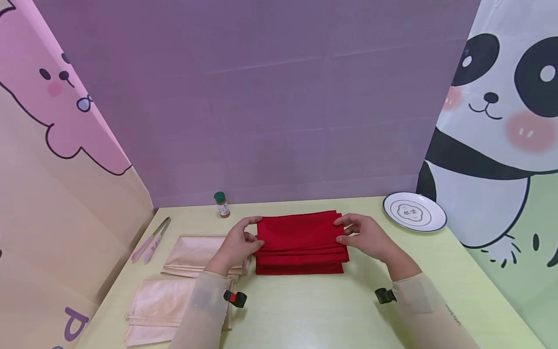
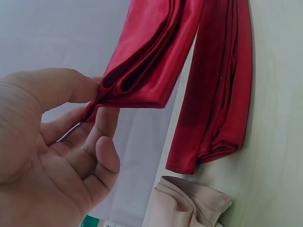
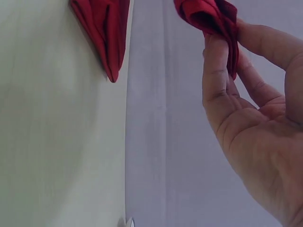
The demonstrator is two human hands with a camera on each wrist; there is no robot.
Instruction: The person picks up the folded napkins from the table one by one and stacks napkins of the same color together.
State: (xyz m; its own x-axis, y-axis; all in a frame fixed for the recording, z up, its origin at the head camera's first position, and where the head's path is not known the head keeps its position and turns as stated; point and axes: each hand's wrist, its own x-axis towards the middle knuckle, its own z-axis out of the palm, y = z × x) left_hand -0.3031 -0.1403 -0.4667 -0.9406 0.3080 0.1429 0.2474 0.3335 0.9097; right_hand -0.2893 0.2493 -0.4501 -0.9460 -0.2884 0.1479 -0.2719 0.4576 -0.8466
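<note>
A folded red cloth [image 1: 298, 231] is raised between both hands in front of me. My left hand [image 1: 237, 246] pinches its left end between thumb and fingers; the layered folds of this cloth [image 2: 142, 61] show in the left wrist view. At the opposite end, my right hand [image 1: 365, 236] grips the cloth [image 3: 213, 16] with thumb and fingertips. Below it, a second folded red cloth [image 1: 301, 269] lies on the table, apart from the raised one in both wrist views. The lower cloth's back part is hidden in the head view.
Two folded beige cloths, a rear one [image 1: 198, 249] and a front one [image 1: 161, 300], lie at left, partly behind my left arm. Further left are pink-handled tongs [image 1: 152, 241]. A green-capped jar [image 1: 222, 204] stands at the back; a white plate [image 1: 414, 212] sits back right.
</note>
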